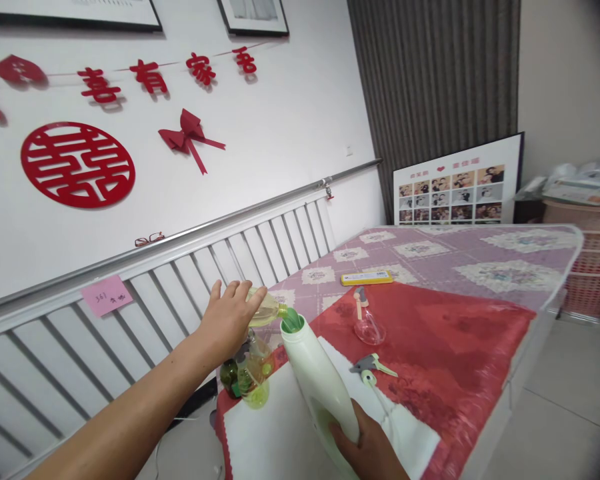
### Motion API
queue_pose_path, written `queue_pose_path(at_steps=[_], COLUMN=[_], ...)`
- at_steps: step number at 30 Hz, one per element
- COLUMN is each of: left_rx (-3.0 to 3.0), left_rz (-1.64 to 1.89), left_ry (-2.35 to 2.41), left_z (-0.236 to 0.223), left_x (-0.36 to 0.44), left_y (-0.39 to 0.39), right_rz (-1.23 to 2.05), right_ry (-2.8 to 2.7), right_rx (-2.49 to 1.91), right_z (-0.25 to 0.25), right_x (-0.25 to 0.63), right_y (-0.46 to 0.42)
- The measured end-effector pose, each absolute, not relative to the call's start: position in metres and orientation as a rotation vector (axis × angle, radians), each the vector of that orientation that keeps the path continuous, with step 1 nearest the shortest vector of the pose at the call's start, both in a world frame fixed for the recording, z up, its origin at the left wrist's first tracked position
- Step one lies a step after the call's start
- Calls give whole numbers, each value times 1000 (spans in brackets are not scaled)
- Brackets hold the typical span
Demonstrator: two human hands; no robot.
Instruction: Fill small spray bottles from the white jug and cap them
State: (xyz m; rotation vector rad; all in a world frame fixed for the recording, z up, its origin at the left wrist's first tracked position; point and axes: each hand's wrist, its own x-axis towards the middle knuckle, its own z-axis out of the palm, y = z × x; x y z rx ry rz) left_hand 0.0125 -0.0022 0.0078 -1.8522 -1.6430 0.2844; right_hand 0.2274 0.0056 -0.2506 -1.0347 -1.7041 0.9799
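Forearm (130, 403) foremost, the left hand (234, 315) held a bottle (267, 312) tipped, seemingly to pour, toward a canister (316, 381) (right hand (367, 441) clasping its lower end).

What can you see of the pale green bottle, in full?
The pale green bottle is long, rounded, smooth and plastic-looking, narrowing to an uncapped mouth with green showing inside. It leans, mouth up and leftward, before the white sheet. The right hand grips its lower part; a yellowish bottle is tipped to its mouth, contact unclear.
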Motion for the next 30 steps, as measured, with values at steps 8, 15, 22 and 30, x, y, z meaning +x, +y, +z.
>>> queue_pose_path(at_steps=[8,15,22,30], left_rx=[-1850,-1843,-1851,-1855], left_rz=[297,307,320,324], left_ry=[-1615,-1612,-1615,-1595], left_z=[9,10,12,10], left_x=[14,15,16,14], left_y=[-3,-3,-4,-3], right_rz=[991,994,1010,993], right_ry=[-1707,-1745,-1731,-1717], right_rx=[-1036,-1026,-1030,-1026], right_z=[-254,-256,-255,-253], right_x=[226,228,227,227], right_y=[7,8,8,8])
